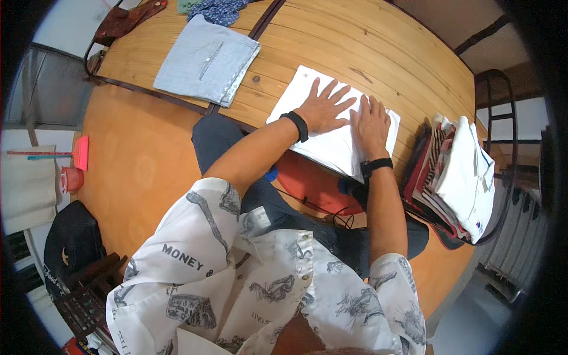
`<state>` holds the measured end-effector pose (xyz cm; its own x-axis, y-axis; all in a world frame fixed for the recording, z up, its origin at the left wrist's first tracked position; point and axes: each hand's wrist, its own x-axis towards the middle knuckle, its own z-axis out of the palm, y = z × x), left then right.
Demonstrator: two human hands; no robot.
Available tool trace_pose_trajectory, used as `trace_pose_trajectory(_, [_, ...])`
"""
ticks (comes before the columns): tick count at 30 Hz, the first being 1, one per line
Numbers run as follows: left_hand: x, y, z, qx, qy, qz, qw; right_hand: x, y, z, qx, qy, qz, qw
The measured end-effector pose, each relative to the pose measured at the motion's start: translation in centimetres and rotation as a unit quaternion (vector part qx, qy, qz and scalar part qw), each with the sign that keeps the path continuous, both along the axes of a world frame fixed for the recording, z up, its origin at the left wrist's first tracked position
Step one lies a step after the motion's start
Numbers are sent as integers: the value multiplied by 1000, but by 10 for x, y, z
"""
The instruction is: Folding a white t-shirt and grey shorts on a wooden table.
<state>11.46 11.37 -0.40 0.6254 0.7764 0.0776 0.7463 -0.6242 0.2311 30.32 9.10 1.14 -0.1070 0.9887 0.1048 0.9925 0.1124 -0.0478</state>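
A folded white garment [319, 145] lies flat at the near edge of the wooden table. My left hand [324, 110] rests palm down on its upper part with the fingers spread. Beside it my right hand [371, 127] presses on the garment's right side, fingers stretched out toward the far edge. Both hands hold nothing. A dark band circles each wrist. Part of the garment is hidden under my hands.
Left of it lies a folded light blue garment [207, 61], with a dark blue patterned cloth [216, 10] behind. At the right edge stands a stack of folded clothes [441, 177], a white shirt on top. The wooden table [414, 77] has a metal frame.
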Motion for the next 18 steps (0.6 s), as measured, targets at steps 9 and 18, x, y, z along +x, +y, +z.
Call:
trace_pose_trajectory(9, [-26, 16, -14, 0, 36, 68, 997, 13, 16, -29, 141, 81, 37, 986])
trace_pose_trajectory(18, [-56, 29, -27, -9, 25, 129, 991, 27, 21, -33, 97, 104, 15, 990])
